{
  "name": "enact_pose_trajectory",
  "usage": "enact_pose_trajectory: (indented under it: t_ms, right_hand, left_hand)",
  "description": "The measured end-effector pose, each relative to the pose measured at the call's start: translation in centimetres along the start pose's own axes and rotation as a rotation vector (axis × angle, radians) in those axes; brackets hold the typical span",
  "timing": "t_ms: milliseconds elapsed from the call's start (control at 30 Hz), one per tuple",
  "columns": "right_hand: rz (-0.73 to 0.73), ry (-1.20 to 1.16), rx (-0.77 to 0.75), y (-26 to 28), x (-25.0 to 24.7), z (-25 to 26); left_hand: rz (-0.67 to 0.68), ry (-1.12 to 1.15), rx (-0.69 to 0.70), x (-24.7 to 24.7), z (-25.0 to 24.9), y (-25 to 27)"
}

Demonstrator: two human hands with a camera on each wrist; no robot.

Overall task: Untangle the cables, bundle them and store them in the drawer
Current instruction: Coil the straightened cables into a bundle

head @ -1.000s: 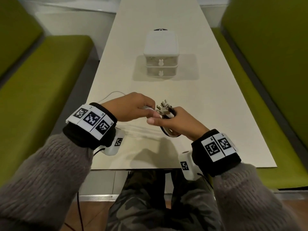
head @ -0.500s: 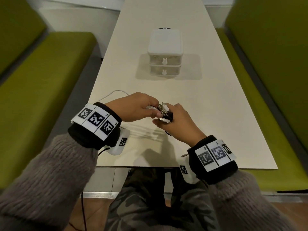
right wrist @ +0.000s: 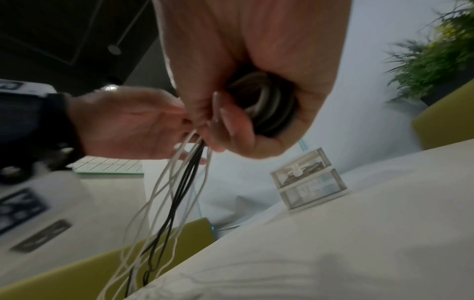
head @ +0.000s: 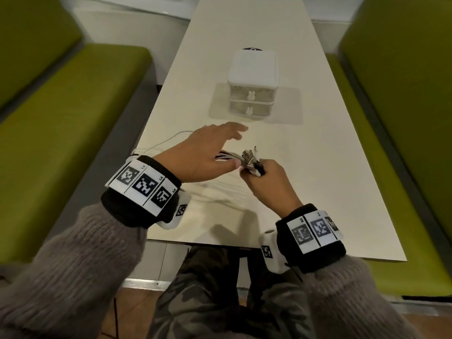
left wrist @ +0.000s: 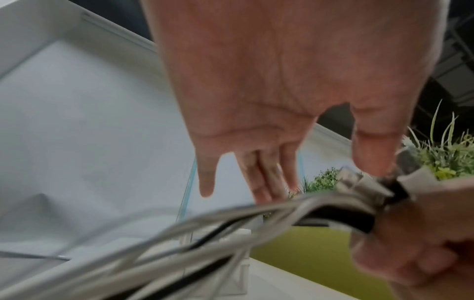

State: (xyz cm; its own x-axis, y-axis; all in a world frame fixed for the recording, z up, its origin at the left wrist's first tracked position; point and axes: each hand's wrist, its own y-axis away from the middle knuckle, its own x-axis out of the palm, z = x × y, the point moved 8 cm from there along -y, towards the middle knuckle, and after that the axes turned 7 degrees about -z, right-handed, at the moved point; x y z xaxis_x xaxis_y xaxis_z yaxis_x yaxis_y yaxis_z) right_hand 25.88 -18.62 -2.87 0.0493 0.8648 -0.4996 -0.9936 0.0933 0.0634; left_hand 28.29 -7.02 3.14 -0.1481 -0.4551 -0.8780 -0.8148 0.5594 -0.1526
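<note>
A bunch of white and black cables point(head: 247, 156) with their plugs together is gripped in my right hand point(head: 255, 168) above the near middle of the table. In the right wrist view a coil point(right wrist: 266, 105) sits inside that fist and loose strands point(right wrist: 174, 192) hang down from it. My left hand point(head: 227, 148) hovers just left of the plugs, fingers straight and spread; the strands point(left wrist: 179, 233) run under its palm. Further up the table stands the small white drawer unit point(head: 252, 81), both of its drawers closed.
A white cable point(head: 166, 140) trails over the cream table point(head: 330, 167) towards its left edge. Green benches point(head: 73, 113) flank the table on both sides. A dark round object point(head: 252, 48) lies behind the drawer unit. My knees are under the near edge.
My left hand has let go of the cables near the plugs and opened, fingers stretched forward. The right hand keeps its grip on the bunch.
</note>
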Motion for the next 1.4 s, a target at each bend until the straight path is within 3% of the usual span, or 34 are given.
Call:
enact_pose_trajectory:
  t_ms: [67, 133, 333, 533, 667, 767, 900, 1067, 1300, 1400]
  right_hand:
    - [0.013, 0.005, 0.010, 0.1, -0.1, 0.0]
    - [0.060, 0.022, -0.036, 0.3, 0.1, 0.5]
    - [0.066, 0.113, -0.092, 0.5, -0.9, 1.6]
    - [0.123, 0.203, -0.094, 1.6, -1.0, 1.9]
    - [0.169, 0.097, 0.026, 1.3, -0.4, 0.5]
    - [0.171, 0.037, 0.074, 0.7, -0.1, 0.2]
    - [0.198, 0.054, 0.053, -0.2, 0.8, 0.9]
    - [0.230, 0.089, 0.028, -1.0, -0.1, 1.4]
    - [0.267, -0.091, 0.166, -0.5, -0.9, -0.1]
    - [0.213, -0.205, 0.196, -0.7, -1.0, 0.0]
  left_hand:
    - [-0.073, 0.057, 0.045, -0.1, -1.0, 0.6]
    - [-0.015, 0.003, 0.080, 1.5, -1.9, 1.0]
    - [0.054, 0.108, -0.030, 4.0, 0.4, 1.9]
    - [0.092, -0.365, -0.142, 1.1, 7.1, 3.6]
    - [0.234, -0.398, -0.248, 1.0, 9.1, 4.1]
    - [0.159, -0.279, -0.132, 1.3, 7.2, 3.3]
    - [0.111, -0.382, 0.061, 2.6, 1.8, 1.3]
    - [0.144, -0.081, -0.126, 3.2, 3.4, 0.5]
    - [0.173, 0.216, -0.283, 1.1, 6.9, 3.0]
    - [0.074, 0.353, -0.305, 1.0, 6.3, 2.8]
